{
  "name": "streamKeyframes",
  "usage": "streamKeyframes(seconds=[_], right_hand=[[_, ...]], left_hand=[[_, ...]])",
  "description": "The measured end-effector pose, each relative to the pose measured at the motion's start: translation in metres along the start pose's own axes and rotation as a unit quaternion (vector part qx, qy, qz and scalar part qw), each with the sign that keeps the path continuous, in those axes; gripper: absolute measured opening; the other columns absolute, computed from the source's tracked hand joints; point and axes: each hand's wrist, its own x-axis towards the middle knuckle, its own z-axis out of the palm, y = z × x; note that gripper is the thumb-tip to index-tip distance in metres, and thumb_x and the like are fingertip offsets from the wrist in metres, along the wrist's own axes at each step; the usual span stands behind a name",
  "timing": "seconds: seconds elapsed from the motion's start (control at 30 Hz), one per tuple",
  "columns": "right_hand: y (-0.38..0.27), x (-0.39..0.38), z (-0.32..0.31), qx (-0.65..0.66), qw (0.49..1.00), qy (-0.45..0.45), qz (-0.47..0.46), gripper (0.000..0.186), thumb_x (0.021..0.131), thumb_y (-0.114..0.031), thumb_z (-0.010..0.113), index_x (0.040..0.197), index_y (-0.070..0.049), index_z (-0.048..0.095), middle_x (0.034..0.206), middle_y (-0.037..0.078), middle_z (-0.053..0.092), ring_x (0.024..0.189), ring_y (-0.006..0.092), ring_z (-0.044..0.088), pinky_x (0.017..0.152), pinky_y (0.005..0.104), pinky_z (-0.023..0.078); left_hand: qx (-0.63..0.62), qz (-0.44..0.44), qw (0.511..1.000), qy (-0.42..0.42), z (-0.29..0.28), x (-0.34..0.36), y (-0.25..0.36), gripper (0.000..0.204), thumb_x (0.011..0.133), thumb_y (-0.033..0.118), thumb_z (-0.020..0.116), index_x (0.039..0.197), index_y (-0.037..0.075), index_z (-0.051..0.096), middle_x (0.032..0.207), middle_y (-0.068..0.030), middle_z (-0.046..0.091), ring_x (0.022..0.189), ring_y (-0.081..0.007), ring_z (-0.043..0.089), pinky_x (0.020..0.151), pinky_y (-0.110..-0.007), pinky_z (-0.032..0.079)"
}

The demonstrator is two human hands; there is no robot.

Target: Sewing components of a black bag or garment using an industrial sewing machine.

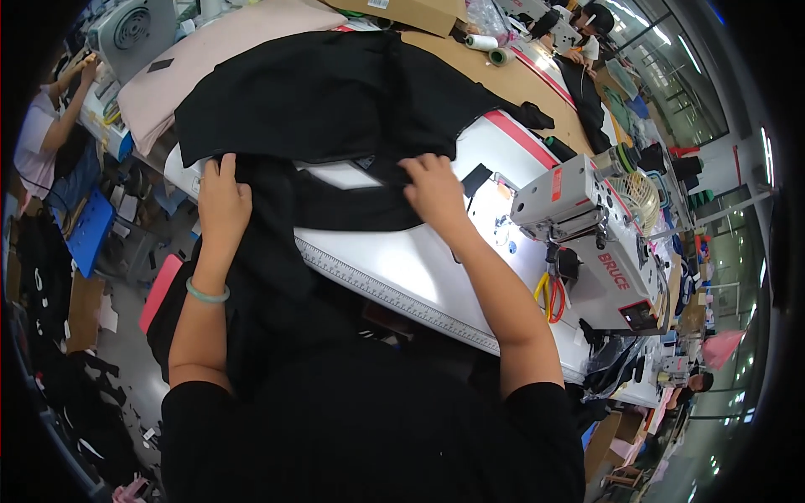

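Nearest to the camera is my own black shirt (369, 427), and with the sewing machine (553, 197) as my mark, nearly everything I'm handling lies to its left. The black cloth (285, 101) is spread on the white bench (386, 256) there, reaching farther from me than the machine's head. My left hand (225, 197) is well left of the machine, fingertips on the cloth's near edge, thumb spread apart; my right hand (436, 189), the nearer one to the machine, has its fingers bent onto the cloth. Whether either hand truly pinches it, I cannot tell.

Black on black is my first worry: several layers overlap left of the machine, so I could easily catch two where I mean one. A loose fold (260, 260) drops over the bench's edge, also left of the machine, and its weight could drag the spread part crooked if my left fingers let go. The black strip (352, 205) between that fold and the machine could bunch up or twist if my hands pull unevenly. A dark flat rectangle (478, 179) sits just left of the machine's head, close to my right hand; a wide sweep could knock it. My bracelet (207, 289) might snag too.
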Motion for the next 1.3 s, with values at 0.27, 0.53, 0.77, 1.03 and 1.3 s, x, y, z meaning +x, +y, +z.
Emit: streamKeyframes(seconds=[0.27,0.53,0.77,1.03,1.3], right_hand=[[0.102,0.068,-0.050,0.128,0.840,0.369,0.378,0.032,0.084,-0.001,0.053,0.114,-0.008,0.063,0.111,0.018,0.065,0.103,0.0354,0.062,0.088,0.0447,0.050],[0.092,0.132,-0.034,-0.124,0.796,0.420,0.418,0.039,0.080,-0.013,0.062,0.119,-0.010,0.062,0.122,0.017,0.061,0.121,0.0353,0.053,0.105,0.0539,0.035],[0.014,0.173,0.006,0.075,0.984,0.162,0.018,0.023,0.089,-0.014,0.056,0.104,-0.014,0.073,0.102,0.015,0.070,0.096,0.0363,0.067,0.085,0.0464,0.053],[-0.028,0.206,0.044,0.136,0.981,-0.110,0.080,0.035,0.092,-0.035,0.062,0.117,-0.011,0.068,0.114,0.016,0.068,0.106,0.0367,0.064,0.093,0.0422,0.050],[-0.034,0.179,0.043,0.088,0.978,-0.185,-0.034,0.033,0.088,-0.029,0.064,0.113,-0.008,0.070,0.114,0.017,0.068,0.107,0.0360,0.063,0.093,0.0432,0.051]], left_hand=[[-0.104,-0.013,0.994,0.017,-0.003,-0.019,-0.019,0.045,0.076,-0.008,0.049,0.119,0.001,0.058,0.110,-0.0242,0.058,0.099,-0.0439,0.058,0.082,-0.044,0.049],[-0.151,-0.035,0.987,-0.036,-0.005,-0.063,-0.020,0.066,0.084,0.023,0.070,0.142,0.006,0.043,0.147,-0.0252,0.032,0.137,-0.0428,0.029,0.114,-0.051,0.023],[-0.173,-0.172,0.969,-0.037,-0.013,-0.053,-0.004,0.083,0.078,0.017,0.075,0.146,-0.003,0.031,0.149,-0.0259,0.034,0.138,-0.0375,0.035,0.113,-0.041,0.029],[-0.293,-0.231,0.925,-0.073,-0.018,-0.044,-0.006,0.074,0.080,0.008,0.070,0.143,-0.009,0.034,0.140,-0.0232,0.047,0.127,-0.0279,0.049,0.107,-0.034,0.038],[-0.320,-0.141,0.935,-0.057,-0.019,-0.033,0.003,0.044,0.077,0.007,0.067,0.116,-0.009,0.056,0.102,-0.0209,0.066,0.098,-0.0285,0.064,0.088,-0.034,0.048]])
